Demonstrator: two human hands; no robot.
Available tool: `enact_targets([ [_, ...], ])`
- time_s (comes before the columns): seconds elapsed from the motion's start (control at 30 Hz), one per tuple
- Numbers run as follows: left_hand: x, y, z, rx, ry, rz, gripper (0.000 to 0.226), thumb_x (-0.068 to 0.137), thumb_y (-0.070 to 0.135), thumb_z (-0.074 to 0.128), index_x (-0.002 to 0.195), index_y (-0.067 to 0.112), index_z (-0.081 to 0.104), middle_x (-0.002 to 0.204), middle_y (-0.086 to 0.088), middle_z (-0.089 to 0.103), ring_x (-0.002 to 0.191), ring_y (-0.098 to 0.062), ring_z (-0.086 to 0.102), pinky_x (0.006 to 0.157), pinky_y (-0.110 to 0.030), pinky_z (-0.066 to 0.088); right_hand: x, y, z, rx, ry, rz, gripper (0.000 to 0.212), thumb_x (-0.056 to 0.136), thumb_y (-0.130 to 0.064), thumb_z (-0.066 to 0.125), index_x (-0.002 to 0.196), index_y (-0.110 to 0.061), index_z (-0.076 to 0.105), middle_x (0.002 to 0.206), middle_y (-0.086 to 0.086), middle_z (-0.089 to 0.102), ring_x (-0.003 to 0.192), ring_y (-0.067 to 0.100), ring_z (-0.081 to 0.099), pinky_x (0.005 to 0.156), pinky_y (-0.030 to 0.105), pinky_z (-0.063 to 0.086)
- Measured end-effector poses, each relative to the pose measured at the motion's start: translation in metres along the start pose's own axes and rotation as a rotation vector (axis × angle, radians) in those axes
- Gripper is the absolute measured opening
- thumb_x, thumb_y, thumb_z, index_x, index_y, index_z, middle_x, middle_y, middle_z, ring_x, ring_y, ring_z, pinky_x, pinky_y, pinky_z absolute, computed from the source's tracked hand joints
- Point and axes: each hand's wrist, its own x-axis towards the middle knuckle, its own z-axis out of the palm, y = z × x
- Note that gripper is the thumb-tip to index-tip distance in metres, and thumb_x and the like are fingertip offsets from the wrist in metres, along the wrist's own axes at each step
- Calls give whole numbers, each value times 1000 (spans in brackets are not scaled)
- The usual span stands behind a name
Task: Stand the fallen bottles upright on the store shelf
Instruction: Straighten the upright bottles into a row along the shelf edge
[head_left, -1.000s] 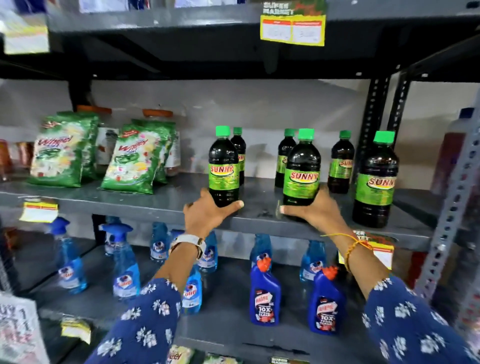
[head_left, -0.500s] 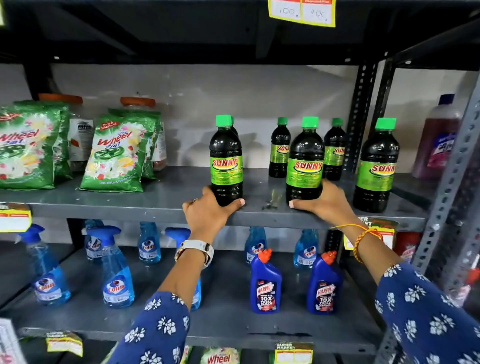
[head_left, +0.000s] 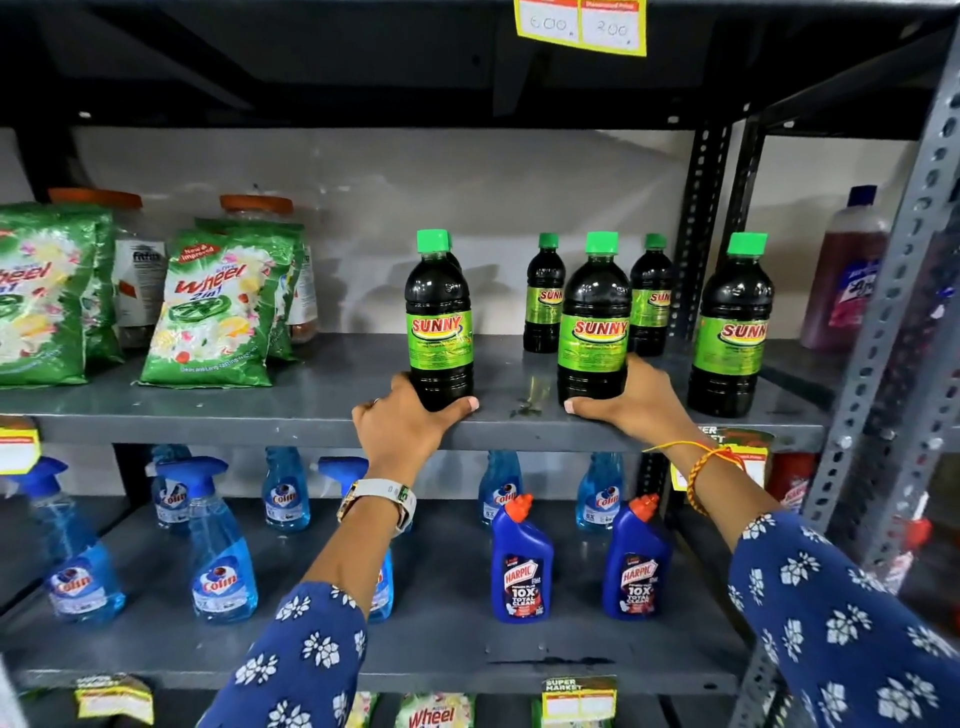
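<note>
Dark green-capped bottles (head_left: 440, 322) stand upright on the shelf (head_left: 311, 410).

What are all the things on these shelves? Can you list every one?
Sunny bottles: six seen, one mostly hidden behind the left front one; dark with green caps; middle shelf, all upright.
Wheel detergent packets: green; several on the middle shelf left, more peeking out at the bottom.
Jars: two, orange lids; behind the packets.
Purple bottle: one, blue cap; far right.
Colin spray bottles: about eight, blue; lower shelf.
Harpic bottles: two, dark blue, orange caps; lower shelf.
Price tags: yellow; on shelf edges.
Left hand: around the left front bottle's base; white watch.
Right hand: around the middle front bottle's base; orange thread.
</note>
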Motion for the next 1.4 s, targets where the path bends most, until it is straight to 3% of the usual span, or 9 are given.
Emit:
enact_targets([
  [0.5,-1,1,2,45,3,-6,74,72,69,61,119,14,48,108,-6,68,100,-26,61,91,-35,28,3,7,0,63,-8,-48,64,65,-25,85,120,-8,57,122,10,65,100,15,57,84,21,39],
  [0.63,-7,2,-1,-32,-7,-22,110,67,71,63,144,5,21,133,-11,54,119,-30,51,100,-41,27,0,5,0,102,2,-32,77,61,-33,86,125,-9,50,124,9,62,111,19,58,86,22,41],
  [0.73,-29,8,-3,-115,249,121,115,68,73,59,147,0,16,150,-19,27,136,-32,28,108,-46,25,-17,10,-7,220,186,-103,92,61,-43,84,133,-7,39,128,5,49,116,16,49,96,24,41],
  [0.8,-46,31,1,-208,442,356,96,77,64,58,140,-1,29,144,-21,35,132,-31,33,107,-38,27,-29,21,-29,231,500,-232,79,67,-39,80,128,-5,44,116,1,44,106,14,47,92,22,44],
  [0.9,-50,85,12,-346,305,476,88,76,56,66,137,0,36,138,-18,42,128,-27,39,107,-36,33,-23,46,-72,199,751,-230,73,67,-45,78,118,-4,46,111,7,42,104,22,47,91,32,46],
  [1.0,-39,129,29,-315,22,290,107,64,70,65,142,6,30,140,-13,43,125,-28,46,99,-42,41,-2,64,-102,258,460,-14,79,65,-40,81,126,-8,43,118,1,43,112,15,46,95,27,42],
  [1.13,-35,131,57,125,-169,128,96,59,84,56,119,10,43,110,-12,64,101,-30,61,81,-40,49,6,83,-106,299,-74,-17,48,72,-7,79,117,-6,60,110,10,66,81,-1,62,75,5,50],
  [1.2,-35,125,66,176,-166,102,87,60,87,52,108,14,50,103,-9,67,97,-29,63,78,-37,50,6,92,-106,225,-63,-16,47,72,-9,79,116,-7,63,103,4,65,87,6,59,65,2,44],
  [1.4,-34,125,70,144,-118,99,81,60,85,54,109,20,56,104,-4,68,98,-28,63,75,-33,46,9,98,-103,142,-11,-44,45,71,-24,80,113,-15,66,98,-1,66,90,10,58,72,16,40],
])
